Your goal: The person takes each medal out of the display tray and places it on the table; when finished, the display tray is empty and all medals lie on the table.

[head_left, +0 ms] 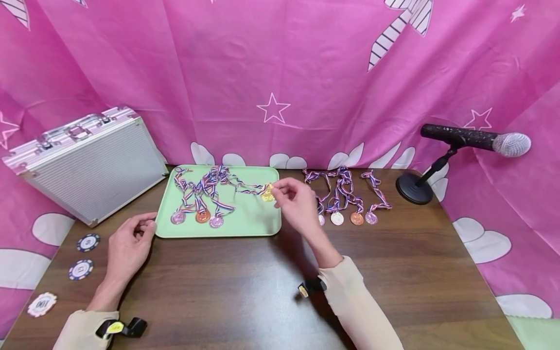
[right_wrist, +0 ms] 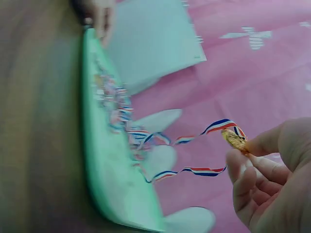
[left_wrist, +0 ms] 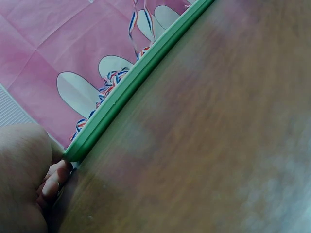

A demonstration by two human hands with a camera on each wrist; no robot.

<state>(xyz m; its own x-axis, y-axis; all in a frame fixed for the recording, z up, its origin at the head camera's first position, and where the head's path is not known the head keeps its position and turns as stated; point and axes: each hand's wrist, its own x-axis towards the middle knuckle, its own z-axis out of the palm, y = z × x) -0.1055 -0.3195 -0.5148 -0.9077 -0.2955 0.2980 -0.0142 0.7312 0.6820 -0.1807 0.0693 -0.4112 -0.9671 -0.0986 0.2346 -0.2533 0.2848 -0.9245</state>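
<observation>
Gold medal (right_wrist: 235, 138) pinched in the right hand (head_left: 297, 201) shows clearly at the wrist, while overhead shows the left hand (head_left: 129, 243) loosely curled, empty, beside the green tray (head_left: 249, 223).

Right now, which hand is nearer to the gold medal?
Right. The right hand pinches the gold medal above the green tray's right end, ribbon trailing back. The left hand rests at the tray's near left corner, far from it.

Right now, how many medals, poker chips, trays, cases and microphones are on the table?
Medals: 8, namely 3 lying on the green tray, 1 gold medal pinched by the right hand, 4 on the table
Poker chips: 3
Trays: 1
Metal case: 1
Microphone: 1
Total: 14
</observation>
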